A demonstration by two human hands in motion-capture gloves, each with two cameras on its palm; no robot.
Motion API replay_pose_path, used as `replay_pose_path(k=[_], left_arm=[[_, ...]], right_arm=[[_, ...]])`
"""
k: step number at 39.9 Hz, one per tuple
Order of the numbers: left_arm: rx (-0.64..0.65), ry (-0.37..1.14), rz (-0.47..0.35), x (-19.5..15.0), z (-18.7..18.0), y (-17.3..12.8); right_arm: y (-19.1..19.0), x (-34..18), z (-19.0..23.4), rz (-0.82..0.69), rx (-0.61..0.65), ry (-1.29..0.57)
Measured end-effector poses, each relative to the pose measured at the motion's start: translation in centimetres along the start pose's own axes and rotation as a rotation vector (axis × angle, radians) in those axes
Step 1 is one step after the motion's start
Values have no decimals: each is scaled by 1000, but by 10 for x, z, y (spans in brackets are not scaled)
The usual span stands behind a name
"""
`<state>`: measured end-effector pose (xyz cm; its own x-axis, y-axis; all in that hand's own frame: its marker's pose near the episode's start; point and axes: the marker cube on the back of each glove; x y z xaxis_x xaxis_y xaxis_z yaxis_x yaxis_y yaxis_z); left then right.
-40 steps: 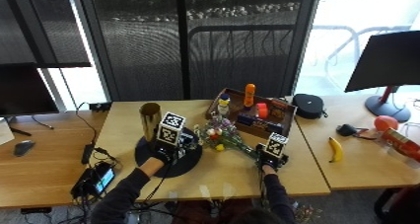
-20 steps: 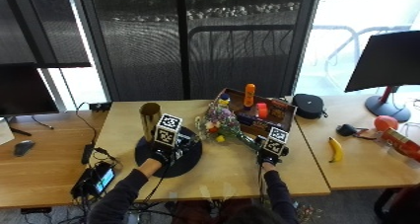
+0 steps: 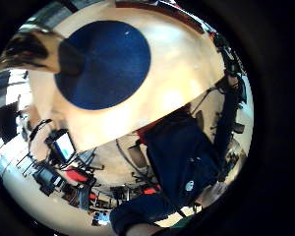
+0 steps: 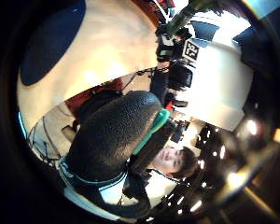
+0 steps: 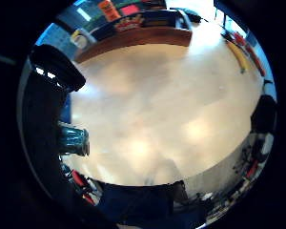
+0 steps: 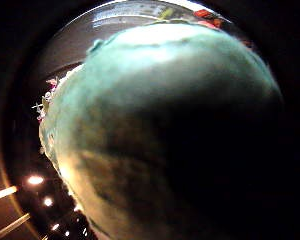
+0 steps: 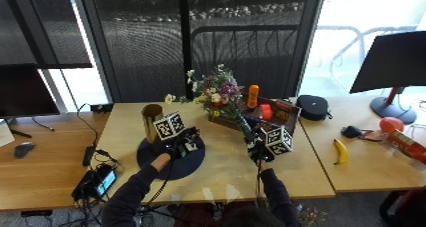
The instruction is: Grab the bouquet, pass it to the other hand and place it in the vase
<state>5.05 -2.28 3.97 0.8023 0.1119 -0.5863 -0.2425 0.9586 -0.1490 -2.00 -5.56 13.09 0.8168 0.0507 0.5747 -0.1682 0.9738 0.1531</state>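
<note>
The right hand grips the bouquet by its green stems and holds it upright above the middle of the bench, its mixed white, purple and yellow blooms well above the surface. In the right thumb side palm view the wrapped stem fills almost the whole picture, close against that palm. The left hand hovers over a dark blue round mat near the left part of the bench, apart from the flowers; its thumb side palm view shows a black gloved finger curved in front of the camera with nothing in it, so the hand looks loosely curled and empty. The gold vase stands upright at the far edge of the mat, just beyond the left hand. Behind the bouquet, towards the far edge of the bench, sits a wooden tray holding an orange bottle and a red cup. A banana lies on the neighbouring bench to the right.
</note>
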Motion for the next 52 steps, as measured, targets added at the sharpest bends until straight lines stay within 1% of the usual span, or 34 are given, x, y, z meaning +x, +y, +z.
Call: replay_pose_path(k=[1, 3, 7, 10, 14, 16, 20, 26, 29, 37, 42, 45, 50, 52], left_arm=[[2, 38, 12, 3, 1, -2], [10, 125, 34, 10, 2, -5], [30, 341, 84, 28, 4, -15], [32, 452, 130, 43, 2, -21], [73, 619, 188, 65, -5, -28], [90, 688, 206, 74, -9, -33], [136, 774, 244, 91, -17, -39], [169, 869, 283, 113, -25, -43], [174, 871, 300, 119, -27, -46], [152, 881, 302, 124, -21, -56], [170, 896, 323, 130, -15, -55], [202, 905, 308, 131, -12, -55], [266, 925, 247, 135, -8, -50], [297, 924, 216, 127, -11, -47]], right_arm=[[0, -2, 2, 25, 25, 18], [5, -13, 3, 24, 12, -24], [16, -38, 12, -13, -79, -201], [19, -50, 21, -45, -154, -328], [32, -69, 30, -97, -238, -454], [37, -75, 36, -117, -269, -491], [50, -88, 45, -151, -343, -539], [69, -104, 59, -195, -408, -555], [72, -107, 68, -198, -407, -559], [77, -110, 87, -195, -444, -555], [75, -107, 101, -211, -462, -556], [79, -108, 103, -201, -472, -550], [87, -112, 104, -208, -494, -548], [83, -108, 107, -218, -497, -541]])
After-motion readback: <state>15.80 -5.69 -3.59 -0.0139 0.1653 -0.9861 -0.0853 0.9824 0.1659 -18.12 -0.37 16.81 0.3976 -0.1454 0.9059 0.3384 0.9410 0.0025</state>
